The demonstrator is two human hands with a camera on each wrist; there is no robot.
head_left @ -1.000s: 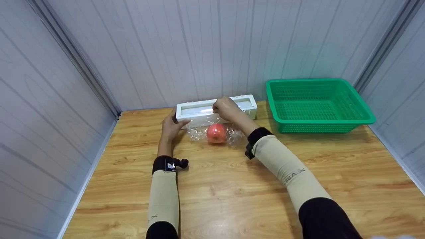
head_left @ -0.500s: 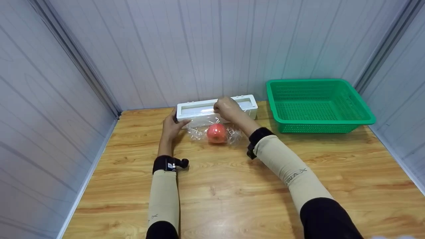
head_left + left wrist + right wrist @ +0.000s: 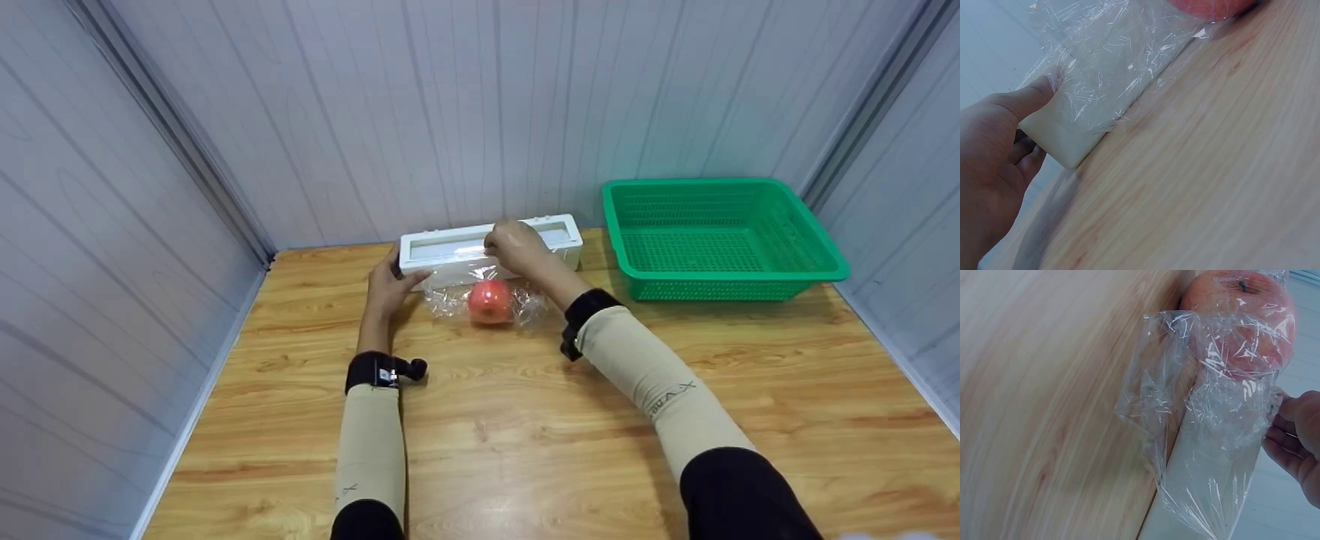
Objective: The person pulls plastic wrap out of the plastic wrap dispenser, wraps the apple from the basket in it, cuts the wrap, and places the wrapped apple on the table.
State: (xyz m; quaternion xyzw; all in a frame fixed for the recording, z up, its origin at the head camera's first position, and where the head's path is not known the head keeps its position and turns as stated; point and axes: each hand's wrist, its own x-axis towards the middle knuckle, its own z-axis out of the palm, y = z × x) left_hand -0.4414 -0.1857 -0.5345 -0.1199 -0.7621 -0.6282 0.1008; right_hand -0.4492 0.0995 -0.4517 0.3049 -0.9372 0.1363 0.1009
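A long white cling film dispenser (image 3: 450, 274) lies against the back wall, a window along its top. My left hand (image 3: 386, 289) grips its left end, the thumb (image 3: 1036, 93) on the front and the other fingers behind. Clear cling film (image 3: 1109, 62) hangs over the front and covers a red apple (image 3: 490, 302) on the table, bunched on both sides of it. My right hand (image 3: 516, 246) is at the middle of the dispenser's top front edge, its curled fingers (image 3: 1289, 444) pinching at the film there. The fingertips partly hide what lies between them.
A green plastic basket (image 3: 739, 276) stands to the right of the dispenser, near the back wall. The wooden table (image 3: 480, 435) stretches towards me, with pale panel walls (image 3: 337, 127) at the back and sides.
My right hand has shifted very slightly to the right along the dispenser's top edge. My left hand keeps its grip, and the apple and film look the same.
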